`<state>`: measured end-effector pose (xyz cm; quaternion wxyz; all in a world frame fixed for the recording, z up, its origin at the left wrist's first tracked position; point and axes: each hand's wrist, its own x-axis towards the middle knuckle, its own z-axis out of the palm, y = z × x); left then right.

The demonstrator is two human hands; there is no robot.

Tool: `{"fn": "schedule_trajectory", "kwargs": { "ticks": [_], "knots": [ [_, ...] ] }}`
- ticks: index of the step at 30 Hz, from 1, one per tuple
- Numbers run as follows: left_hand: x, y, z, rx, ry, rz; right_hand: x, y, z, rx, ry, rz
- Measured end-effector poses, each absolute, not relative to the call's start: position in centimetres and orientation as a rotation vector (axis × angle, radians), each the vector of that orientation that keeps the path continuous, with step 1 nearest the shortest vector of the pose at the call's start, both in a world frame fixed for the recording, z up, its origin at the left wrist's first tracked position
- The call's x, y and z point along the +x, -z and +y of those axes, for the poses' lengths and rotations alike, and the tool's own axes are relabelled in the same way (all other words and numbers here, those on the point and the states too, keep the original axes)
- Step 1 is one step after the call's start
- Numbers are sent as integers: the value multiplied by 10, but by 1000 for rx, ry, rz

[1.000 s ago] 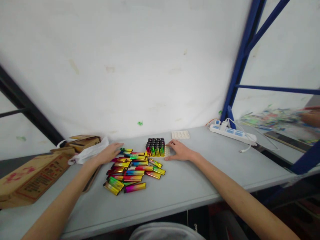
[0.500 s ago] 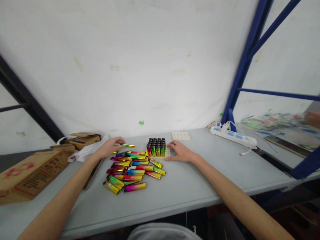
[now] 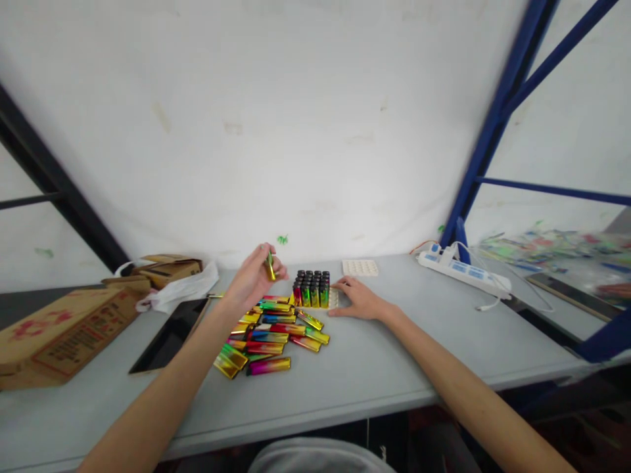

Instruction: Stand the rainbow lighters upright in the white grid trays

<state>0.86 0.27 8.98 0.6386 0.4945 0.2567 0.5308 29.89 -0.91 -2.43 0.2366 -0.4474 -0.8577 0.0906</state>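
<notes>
My left hand (image 3: 254, 274) is closed on a shiny gold-green lighter (image 3: 270, 267), raised above the table with its lower end pointing down. Just right of it, several lighters with black tops (image 3: 311, 289) stand upright in rows in a cream holed tray (image 3: 334, 299). My right hand (image 3: 359, 299) grips this tray's right side, fingers at the back and thumb at the front. In front of the tray lies a loose pile of metallic coloured lighters (image 3: 271, 335), partly hidden by my left forearm.
A second cream tray (image 3: 360, 267) lies near the wall. To the left are a dark tablet (image 3: 170, 336), a white plastic bag (image 3: 190, 287) and cardboard boxes (image 3: 69, 328). A power strip (image 3: 463, 270) lies at right, with another person's blurred hand (image 3: 614, 290) beyond the blue frame.
My left hand has lifted the lighter from the pile's far left and carried it right and up, turning it from flat to upright. My right hand stays at the tray.
</notes>
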Motion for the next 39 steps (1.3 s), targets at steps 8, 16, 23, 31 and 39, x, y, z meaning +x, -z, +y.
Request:
{"fn": "schedule_trajectory", "kwargs": {
  "ticks": [8, 16, 23, 31, 39],
  "knots": [
    [28, -45, -16, 1484, -1089, 945, 300, 24, -10, -1225, -258, -2346],
    [31, -32, -23, 2050, -1127, 1157, 299, 23, -11, -1224, -269, -2352],
    [30, -34, -22, 1878, -1091, 1064, 299, 22, -11, -1222, -257, -2359],
    [45, -69, -10, 1639, -1012, 814, 299, 24, -9, -1210, -244, -2351],
    [103, -85, 28, 1981, -932, 827, 298, 24, -9, -1228, -250, -2339]
  ]
}}
